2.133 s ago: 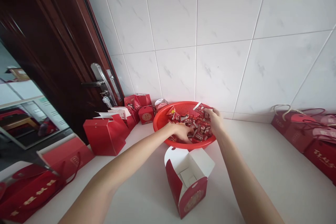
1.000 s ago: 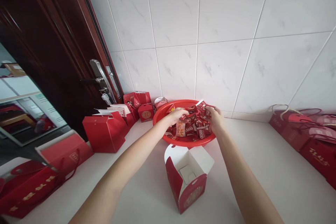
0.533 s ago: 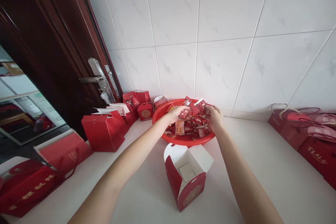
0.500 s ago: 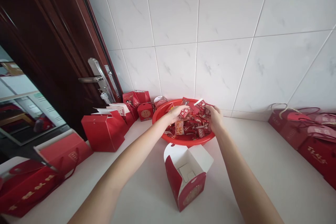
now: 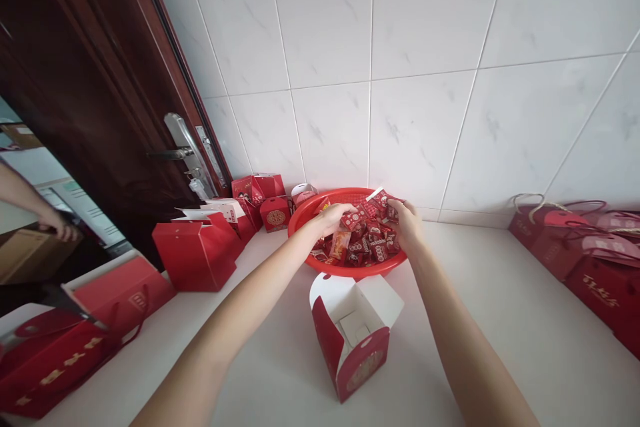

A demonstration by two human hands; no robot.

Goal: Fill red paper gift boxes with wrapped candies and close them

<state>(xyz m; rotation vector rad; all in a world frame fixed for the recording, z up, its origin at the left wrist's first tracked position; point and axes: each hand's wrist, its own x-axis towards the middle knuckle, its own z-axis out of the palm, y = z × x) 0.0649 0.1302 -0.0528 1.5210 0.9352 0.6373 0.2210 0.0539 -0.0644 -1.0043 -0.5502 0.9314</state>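
A round red plastic basket (image 5: pixel 300 208) of small red wrapped packets stands against the wall, with both hands in it. My left hand (image 5: pixel 332 219) is closed on a red candy packet (image 5: pixel 354 219) at the left of the basket. On the right side, my right hand (image 5: pixel 409 221) has its fingers closed around red packets, one with a white end (image 5: pixel 381 199); the exact number is hidden. Between my forearms, in front of the basket, stands an open red gift box (image 5: pixel 367 365) with a white inside and raised flaps. I see no packets inside it.
Red gift boxes (image 5: pixel 193 255) line the left side, with larger red bags (image 5: pixel 65 360) nearer me. More red bags with cord handles (image 5: pixel 575 260) are at the right. Beyond a dark door (image 5: pixel 95 53), another person's hand (image 5: pixel 60 223) is by a cardboard box (image 5: pixel 35 255).
A packet above my left hand is no longer there; one packet shows at its fingertips. My right hand has barely moved. Another person's arm and a cardboard box have appeared at the left.
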